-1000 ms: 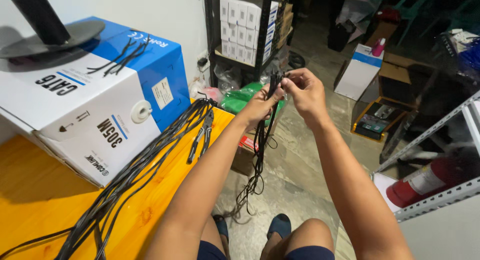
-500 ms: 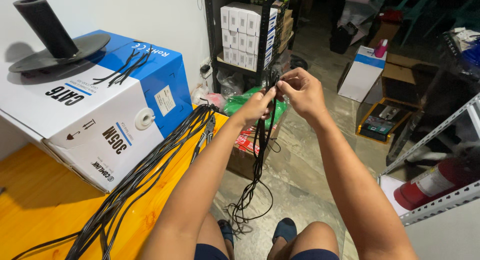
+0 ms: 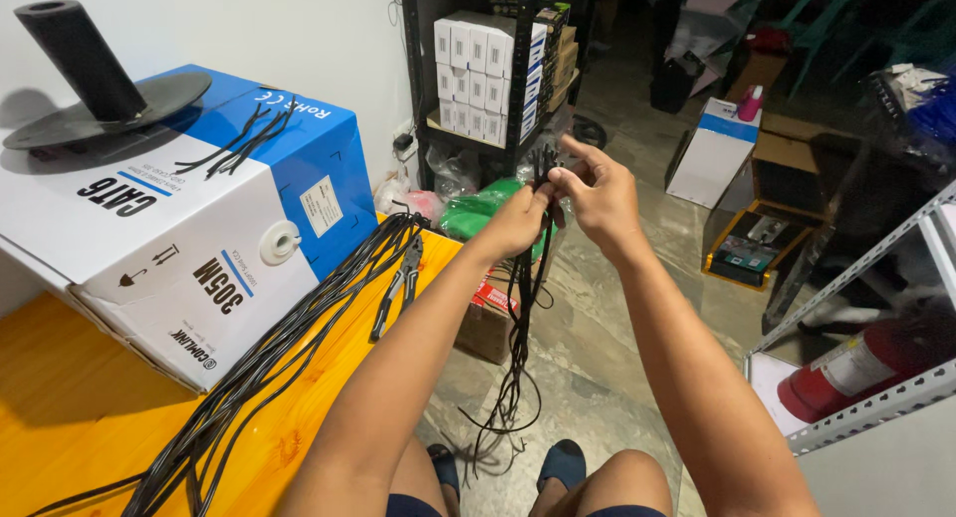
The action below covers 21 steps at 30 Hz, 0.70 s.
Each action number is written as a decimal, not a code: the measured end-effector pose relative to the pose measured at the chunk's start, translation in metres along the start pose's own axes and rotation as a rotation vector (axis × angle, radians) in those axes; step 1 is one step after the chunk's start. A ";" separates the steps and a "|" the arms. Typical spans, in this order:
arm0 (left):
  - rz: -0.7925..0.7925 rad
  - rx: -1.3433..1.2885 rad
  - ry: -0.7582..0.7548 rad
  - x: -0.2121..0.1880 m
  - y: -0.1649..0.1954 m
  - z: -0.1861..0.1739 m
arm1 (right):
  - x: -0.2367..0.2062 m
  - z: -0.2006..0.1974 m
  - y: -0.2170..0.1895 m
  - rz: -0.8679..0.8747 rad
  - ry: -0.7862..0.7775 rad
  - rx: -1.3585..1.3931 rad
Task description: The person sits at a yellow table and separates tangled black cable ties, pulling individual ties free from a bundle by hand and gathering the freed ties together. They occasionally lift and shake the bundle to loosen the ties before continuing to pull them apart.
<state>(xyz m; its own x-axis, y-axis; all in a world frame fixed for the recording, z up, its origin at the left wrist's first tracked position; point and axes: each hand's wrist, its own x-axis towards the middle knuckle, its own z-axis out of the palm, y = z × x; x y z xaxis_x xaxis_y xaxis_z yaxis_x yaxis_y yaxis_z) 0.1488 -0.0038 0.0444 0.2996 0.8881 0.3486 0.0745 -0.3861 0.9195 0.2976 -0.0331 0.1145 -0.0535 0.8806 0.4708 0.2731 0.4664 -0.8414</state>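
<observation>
Beside an orange table (image 3: 60, 417) bearing a large blue-and-white cable box (image 3: 189, 228), a seated person's left hand (image 3: 516, 221) and right hand (image 3: 600, 193) pinch a hanging bundle of black cables (image 3: 518, 318) at chest height, seemingly aligning its ends, which calls for steady fingertip grip.

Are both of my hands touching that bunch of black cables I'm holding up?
Touching. The head view shows the left hand and right hand both pinching the top of the black cable bunch, which hangs down from their fingers.
</observation>
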 end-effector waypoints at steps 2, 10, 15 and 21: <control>-0.008 0.040 -0.039 0.002 -0.009 -0.005 | -0.001 -0.004 0.000 -0.050 -0.073 0.028; -0.144 -0.289 -0.121 0.005 -0.012 0.004 | 0.004 -0.012 -0.005 -0.285 -0.150 -0.224; -0.145 -0.247 -0.093 -0.006 0.007 0.006 | -0.002 -0.010 -0.018 -0.299 -0.167 -0.110; -0.164 -0.271 -0.101 -0.007 0.006 0.003 | -0.004 -0.015 -0.025 -0.312 -0.234 -0.286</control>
<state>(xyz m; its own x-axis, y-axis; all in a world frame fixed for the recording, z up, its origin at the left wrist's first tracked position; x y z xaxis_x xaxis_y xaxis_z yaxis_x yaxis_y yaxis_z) 0.1499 -0.0128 0.0474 0.3983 0.8985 0.1845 -0.1223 -0.1474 0.9815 0.3055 -0.0497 0.1380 -0.3803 0.7127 0.5895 0.4609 0.6986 -0.5472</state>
